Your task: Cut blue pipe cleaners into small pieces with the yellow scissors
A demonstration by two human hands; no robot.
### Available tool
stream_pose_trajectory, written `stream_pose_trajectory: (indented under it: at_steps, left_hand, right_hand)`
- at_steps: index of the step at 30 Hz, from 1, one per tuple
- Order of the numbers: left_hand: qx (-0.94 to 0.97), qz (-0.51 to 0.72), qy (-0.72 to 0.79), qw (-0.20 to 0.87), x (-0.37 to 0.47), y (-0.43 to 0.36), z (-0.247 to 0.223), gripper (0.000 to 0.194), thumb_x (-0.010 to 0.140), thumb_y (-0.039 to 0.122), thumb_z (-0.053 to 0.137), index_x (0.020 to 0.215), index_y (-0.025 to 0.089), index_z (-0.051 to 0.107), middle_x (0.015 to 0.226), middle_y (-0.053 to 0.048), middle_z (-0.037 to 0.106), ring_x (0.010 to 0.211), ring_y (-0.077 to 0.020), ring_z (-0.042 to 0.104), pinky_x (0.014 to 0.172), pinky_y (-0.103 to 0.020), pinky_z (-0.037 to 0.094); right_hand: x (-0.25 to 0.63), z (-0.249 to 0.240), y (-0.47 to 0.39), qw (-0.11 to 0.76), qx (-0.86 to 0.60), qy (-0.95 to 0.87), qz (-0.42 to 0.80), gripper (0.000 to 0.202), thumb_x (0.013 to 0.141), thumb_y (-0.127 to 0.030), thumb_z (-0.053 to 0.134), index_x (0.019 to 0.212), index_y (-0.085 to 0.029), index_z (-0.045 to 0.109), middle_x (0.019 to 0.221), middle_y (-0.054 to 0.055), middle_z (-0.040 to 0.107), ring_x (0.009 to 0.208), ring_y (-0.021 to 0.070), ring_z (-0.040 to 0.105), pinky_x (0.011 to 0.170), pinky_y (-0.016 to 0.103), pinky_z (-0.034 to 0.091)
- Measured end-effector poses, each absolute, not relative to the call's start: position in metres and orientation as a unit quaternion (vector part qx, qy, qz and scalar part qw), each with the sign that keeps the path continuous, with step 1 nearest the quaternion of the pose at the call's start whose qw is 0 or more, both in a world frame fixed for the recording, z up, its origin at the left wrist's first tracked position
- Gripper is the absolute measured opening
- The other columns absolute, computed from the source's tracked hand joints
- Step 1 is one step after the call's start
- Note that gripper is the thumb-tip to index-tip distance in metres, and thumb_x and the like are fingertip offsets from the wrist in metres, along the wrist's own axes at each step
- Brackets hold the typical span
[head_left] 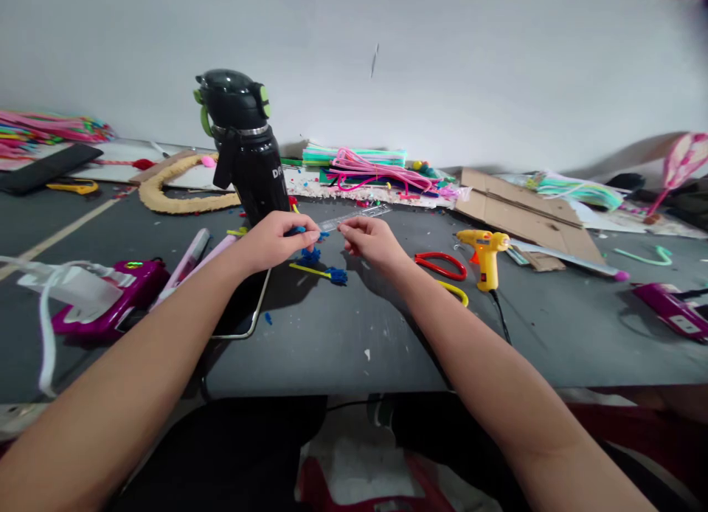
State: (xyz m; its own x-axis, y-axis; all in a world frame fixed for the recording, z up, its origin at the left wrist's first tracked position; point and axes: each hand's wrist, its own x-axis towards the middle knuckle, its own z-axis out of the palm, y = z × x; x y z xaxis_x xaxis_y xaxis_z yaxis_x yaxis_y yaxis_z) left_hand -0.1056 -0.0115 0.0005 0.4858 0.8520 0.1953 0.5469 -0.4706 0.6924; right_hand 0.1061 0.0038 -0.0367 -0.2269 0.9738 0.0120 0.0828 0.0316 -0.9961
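My left hand (pixel 285 240) is closed in a pinch, with bits of a blue pipe cleaner piece (pixel 323 235) showing at its fingertips. A short gap to the right, my right hand (pixel 369 240) is also pinched; whatever lies between its fingertips is too small to make out. Behind both hands a clear plastic ruler (pixel 359 215) lies on the grey table. Just below them rests a blue pipe cleaner flower (pixel 337 277) with a yellow stem (pixel 308 269). Another blue fuzzy piece (pixel 311 255) lies beside it, partly behind my left hand.
A tall black bottle (pixel 251 165) stands behind my left hand, near a phone (pixel 237 316). To the right are a red pipe cleaner loop (pixel 441 265), a yellow glue gun (pixel 485 257) with a cord, and cardboard (pixel 514 217). A purple power strip (pixel 119 298) sits left.
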Motion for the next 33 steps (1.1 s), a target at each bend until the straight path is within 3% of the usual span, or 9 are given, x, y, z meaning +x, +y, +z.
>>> stream_pose_trajectory:
  at_steps: [2,4,6,8,10,12,16,25,33]
  left_hand:
    - [0.81,0.266,0.432,0.293,-0.104,-0.011,0.0,0.025,0.087,0.036,0.056,0.08,0.014,0.066,0.076,-0.001,0.067,0.072,-0.0127,0.057,0.07,-0.024,0.041]
    - [0.806,0.267,0.436,0.298,-0.103,-0.01,-0.001,0.027,0.087,0.038,0.056,0.081,0.014,0.067,0.075,-0.001,0.066,0.071,-0.0127,0.056,0.069,-0.025,0.041]
    - [0.805,0.269,0.437,0.298,-0.103,-0.01,-0.001,0.029,0.087,0.04,0.055,0.081,0.014,0.066,0.074,-0.001,0.066,0.07,-0.0124,0.055,0.068,-0.025,0.041]
    - [0.808,0.27,0.435,0.294,-0.103,-0.011,0.0,0.029,0.088,0.04,0.055,0.079,0.014,0.066,0.073,-0.001,0.065,0.069,-0.012,0.054,0.068,-0.024,0.04]
    - [0.81,0.269,0.432,0.291,-0.103,-0.011,0.0,0.03,0.088,0.04,0.054,0.077,0.014,0.065,0.072,0.0,0.064,0.069,-0.0118,0.054,0.068,-0.025,0.04]
    - [0.813,0.269,0.428,0.29,-0.103,-0.011,0.0,0.031,0.088,0.04,0.054,0.077,0.014,0.066,0.071,-0.001,0.064,0.069,-0.0121,0.054,0.067,-0.025,0.04]
    - [0.81,0.271,0.425,0.299,-0.103,-0.01,-0.002,0.031,0.089,0.04,0.054,0.079,0.014,0.067,0.072,-0.001,0.065,0.07,-0.0124,0.055,0.068,-0.025,0.041]
    - [0.806,0.282,0.439,0.279,-0.103,-0.008,-0.005,0.03,0.088,0.04,0.056,0.081,0.014,0.068,0.076,-0.002,0.068,0.073,-0.014,0.058,0.07,-0.025,0.043]
    - [0.773,0.356,0.488,0.193,-0.101,-0.007,-0.006,0.034,0.085,0.045,0.059,0.074,0.016,0.072,0.07,-0.003,0.071,0.069,-0.0144,0.061,0.07,-0.026,0.045]
  right_hand:
    - [0.108,-0.036,0.007,0.456,-0.453,-0.647,0.411,0.028,0.083,-0.016,0.06,0.111,-0.015,0.066,0.099,0.01,0.071,0.093,0.02,0.067,0.082,0.036,0.054]
    - [0.111,-0.033,0.006,0.468,-0.416,-0.705,0.333,0.053,0.078,-0.01,0.062,0.129,-0.022,0.059,0.136,0.011,0.058,0.131,0.0236,0.049,0.101,0.04,0.046]
    - [0.113,-0.031,0.003,0.451,-0.384,-0.734,0.333,0.064,0.077,-0.013,0.065,0.138,-0.027,0.053,0.15,0.007,0.045,0.143,0.0236,0.034,0.106,0.041,0.042]
    - [0.113,-0.03,-0.002,0.424,-0.351,-0.74,0.386,0.057,0.08,-0.023,0.067,0.135,-0.026,0.056,0.143,0.007,0.053,0.136,0.0237,0.044,0.101,0.039,0.047]
    - [0.11,-0.03,-0.006,0.405,-0.324,-0.741,0.427,0.044,0.082,-0.031,0.067,0.125,-0.022,0.064,0.124,0.008,0.066,0.116,0.022,0.061,0.092,0.036,0.052]
    - [0.105,-0.03,-0.008,0.404,-0.318,-0.746,0.422,0.031,0.084,-0.034,0.066,0.111,-0.018,0.07,0.105,0.007,0.073,0.095,0.0188,0.066,0.083,0.032,0.053]
    - [0.101,-0.031,-0.009,0.417,-0.334,-0.764,0.362,0.021,0.089,-0.034,0.059,0.09,-0.016,0.07,0.08,0.003,0.069,0.071,0.013,0.06,0.069,0.027,0.048]
    - [0.104,-0.029,-0.007,0.395,-0.379,-0.759,0.351,0.03,0.094,-0.04,0.048,0.079,-0.017,0.06,0.061,-0.002,0.056,0.058,0.0101,0.049,0.059,0.024,0.039]
    - [0.103,-0.026,-0.007,0.424,-0.392,-0.669,0.467,0.034,0.081,-0.049,0.066,0.074,-0.016,0.062,0.055,-0.003,0.055,0.051,0.0091,0.048,0.052,0.024,0.039]
